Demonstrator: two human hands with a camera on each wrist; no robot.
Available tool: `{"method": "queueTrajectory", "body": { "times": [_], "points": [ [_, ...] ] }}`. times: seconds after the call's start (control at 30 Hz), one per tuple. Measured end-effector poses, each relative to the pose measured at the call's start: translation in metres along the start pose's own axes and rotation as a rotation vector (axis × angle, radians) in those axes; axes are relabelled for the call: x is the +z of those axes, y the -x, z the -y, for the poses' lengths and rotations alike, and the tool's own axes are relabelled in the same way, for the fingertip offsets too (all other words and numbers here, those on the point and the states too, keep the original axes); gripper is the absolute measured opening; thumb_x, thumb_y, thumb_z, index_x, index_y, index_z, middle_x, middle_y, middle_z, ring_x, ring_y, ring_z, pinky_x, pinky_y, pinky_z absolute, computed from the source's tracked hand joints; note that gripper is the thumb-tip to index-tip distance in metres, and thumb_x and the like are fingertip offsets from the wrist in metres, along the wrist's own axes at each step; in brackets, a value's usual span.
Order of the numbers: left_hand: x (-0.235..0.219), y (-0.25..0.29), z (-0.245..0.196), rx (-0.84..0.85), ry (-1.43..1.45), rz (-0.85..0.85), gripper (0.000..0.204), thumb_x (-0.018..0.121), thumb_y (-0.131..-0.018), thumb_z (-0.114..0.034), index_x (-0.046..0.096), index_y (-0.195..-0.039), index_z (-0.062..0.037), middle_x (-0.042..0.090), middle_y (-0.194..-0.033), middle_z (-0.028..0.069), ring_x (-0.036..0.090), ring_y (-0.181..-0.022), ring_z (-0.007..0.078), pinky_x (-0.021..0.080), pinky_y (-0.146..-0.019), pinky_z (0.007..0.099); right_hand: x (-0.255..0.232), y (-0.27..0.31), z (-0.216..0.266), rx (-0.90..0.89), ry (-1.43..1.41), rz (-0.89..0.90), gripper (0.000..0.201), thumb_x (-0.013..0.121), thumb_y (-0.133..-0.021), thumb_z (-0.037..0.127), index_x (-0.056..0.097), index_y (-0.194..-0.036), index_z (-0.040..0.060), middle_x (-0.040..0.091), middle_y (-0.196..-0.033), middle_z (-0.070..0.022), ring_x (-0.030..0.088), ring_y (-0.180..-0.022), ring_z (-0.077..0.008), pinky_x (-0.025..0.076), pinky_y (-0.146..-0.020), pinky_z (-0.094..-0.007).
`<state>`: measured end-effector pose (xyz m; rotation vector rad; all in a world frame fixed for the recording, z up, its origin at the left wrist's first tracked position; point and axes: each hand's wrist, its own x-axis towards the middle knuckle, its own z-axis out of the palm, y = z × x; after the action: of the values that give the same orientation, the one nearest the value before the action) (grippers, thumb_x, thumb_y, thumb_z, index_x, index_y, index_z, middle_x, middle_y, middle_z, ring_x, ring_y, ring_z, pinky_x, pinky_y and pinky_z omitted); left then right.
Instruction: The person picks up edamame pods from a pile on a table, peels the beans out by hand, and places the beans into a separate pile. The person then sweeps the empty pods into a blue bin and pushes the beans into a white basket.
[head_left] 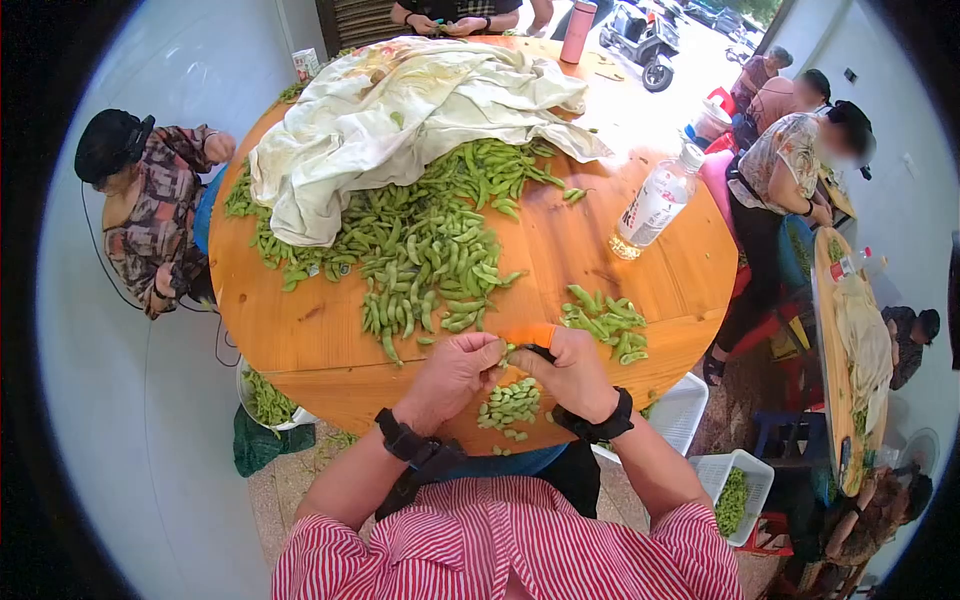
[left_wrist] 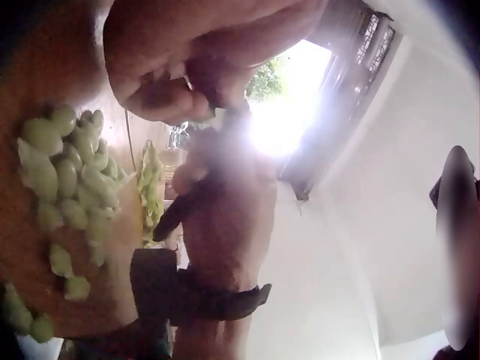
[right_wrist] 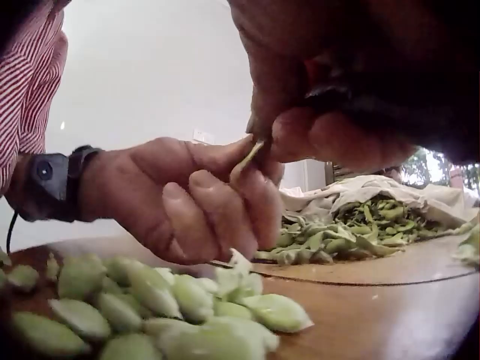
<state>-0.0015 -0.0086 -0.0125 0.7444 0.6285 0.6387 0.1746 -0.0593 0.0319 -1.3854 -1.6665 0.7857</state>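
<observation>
My head view shows the right hand [head_left: 580, 372] gripping an orange thing [head_left: 532, 334]; my right-wrist view alone clearly shows the left hand [right_wrist: 191, 196] pinching a pod [right_wrist: 252, 155].

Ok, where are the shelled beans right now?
In the head view, low and centre, the shelled beans lie on the wooden table, on the person's side of where the left hand and right hand meet.

A clear bottle [head_left: 660, 200] with yellowish liquid at its bottom stands on the worktop [head_left: 300, 340] — a pink flask [head_left: 578, 32] stands near the far edge. Beyond, a dark scooter [head_left: 640, 42] stands in daylight — a person in a patterned shirt [head_left: 160, 215] is at the left.
</observation>
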Motion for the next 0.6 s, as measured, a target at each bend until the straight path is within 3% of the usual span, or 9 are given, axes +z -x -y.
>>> {"method": "queueTrajectory", "body": {
  "times": [0.03,0.1,0.4,0.5,0.57,0.6],
  "points": [
    [0.001,0.002,-0.001,-0.020,-0.082,-0.037,0.021,0.061,-0.096,-0.025,0.065,-0.090,-0.0046,0.057,-0.071,-0.0034,0.050,-0.059,0.0044,0.040,-0.054,0.0188,-0.001,0.000,-0.001,0.000,0.000,0.000,0.019,0.069,-0.083,0.012,0.066,-0.101,0.0050,0.062,-0.075,-0.0103,0.058,-0.064,-0.0206,0.046,-0.061,-0.0308],
    [0.004,0.005,-0.003,-0.041,-0.163,-0.073,0.023,0.061,-0.095,-0.026,0.065,-0.089,-0.0046,0.058,-0.070,-0.0029,0.050,-0.058,0.0044,0.039,-0.052,0.0188,-0.001,-0.001,-0.006,-0.004,0.284,0.059,0.019,0.070,-0.082,0.010,0.066,-0.099,0.0044,0.064,-0.080,-0.0136,0.061,-0.068,-0.0280,0.048,-0.062,-0.0338],
    [0.009,0.009,0.001,-0.043,-0.210,-0.079,0.029,0.056,-0.098,-0.031,0.064,-0.087,-0.0061,0.058,-0.072,-0.0026,0.050,-0.057,0.0037,0.038,-0.050,0.0183,0.004,0.001,-0.017,-0.123,0.368,0.057,0.011,0.068,-0.080,0.011,0.063,-0.087,0.0036,0.062,-0.079,-0.0161,0.062,-0.074,-0.0352,0.049,-0.064,-0.0392],
    [0.004,0.007,0.002,-0.061,-0.238,-0.057,0.029,0.059,-0.096,-0.029,0.065,-0.085,-0.0024,0.059,-0.072,-0.0007,0.053,-0.060,0.0077,0.043,-0.054,0.0239,-0.001,0.000,-0.019,-0.057,0.340,0.057,0.010,0.067,-0.080,0.009,0.062,-0.087,0.0035,0.061,-0.077,-0.0161,0.061,-0.073,-0.0361,0.049,-0.063,-0.0414],
    [0.004,0.007,0.007,0.317,-0.803,-0.095,0.028,0.064,-0.090,-0.025,0.065,-0.083,0.0017,0.060,-0.072,0.0049,0.057,-0.065,0.0174,0.047,-0.060,0.0315,-0.012,-0.001,-0.023,-0.046,0.391,-0.017,0.011,0.067,-0.080,0.009,0.063,-0.089,0.0038,0.061,-0.078,-0.0162,0.061,-0.074,-0.0365,0.049,-0.064,-0.0424],
    [0.004,0.008,0.004,0.318,-0.803,-0.096,0.028,0.064,-0.090,-0.025,0.065,-0.083,0.0017,0.060,-0.072,0.0049,0.057,-0.065,0.0174,0.047,-0.060,0.0315,-0.019,-0.001,-0.025,-0.034,0.442,-0.093,0.013,0.066,-0.080,0.009,0.063,-0.091,0.0042,0.061,-0.080,-0.0162,0.061,-0.074,-0.0369,0.049,-0.065,-0.0433]
  ]
}}
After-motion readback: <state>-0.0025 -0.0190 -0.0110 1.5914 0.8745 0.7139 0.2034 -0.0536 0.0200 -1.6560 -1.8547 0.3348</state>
